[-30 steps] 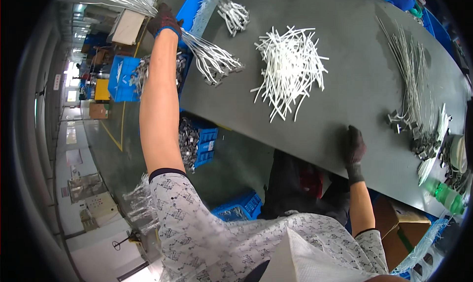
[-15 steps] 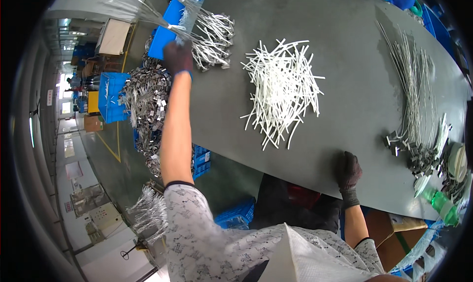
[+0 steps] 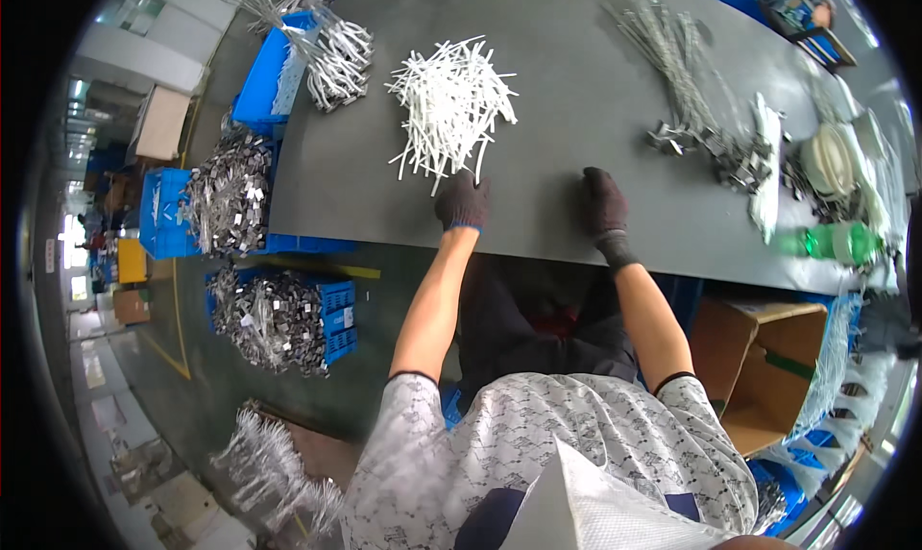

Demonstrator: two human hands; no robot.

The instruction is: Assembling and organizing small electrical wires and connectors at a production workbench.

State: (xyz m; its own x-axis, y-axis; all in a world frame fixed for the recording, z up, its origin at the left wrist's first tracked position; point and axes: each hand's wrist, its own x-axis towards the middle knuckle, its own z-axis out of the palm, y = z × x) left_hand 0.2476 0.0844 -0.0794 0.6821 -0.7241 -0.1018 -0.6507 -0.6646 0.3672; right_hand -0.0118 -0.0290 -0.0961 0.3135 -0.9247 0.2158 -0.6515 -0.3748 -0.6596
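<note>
A loose pile of short white tubes [image 3: 447,103] lies on the grey table [image 3: 567,50]. At its near edge is my left hand [image 3: 463,202] in a dark glove, fingertips against the lowest tubes. Its fingers point down and are partly hidden, so I cannot tell whether they grip one. My right hand [image 3: 604,202], also gloved, rests closed on the table to the right of the pile; the inside of its fist is hidden. At the far left, a bundle of wires with white-sleeved ends [image 3: 338,65] overhangs a blue bin.
Thin wires with metal pieces [image 3: 677,137] lie at the right, beside a green bottle [image 3: 840,243] and a roll of whitish tape [image 3: 828,161]. Left of the table stand the blue bin [image 3: 254,94] and crates heaped with metal parts [image 3: 274,319]. A cardboard box [image 3: 735,358] stands below right.
My left hand has come back from the wire bundle at the far left to the near edge of the tube pile. My right hand stays closed on the table. The whole view has shifted.
</note>
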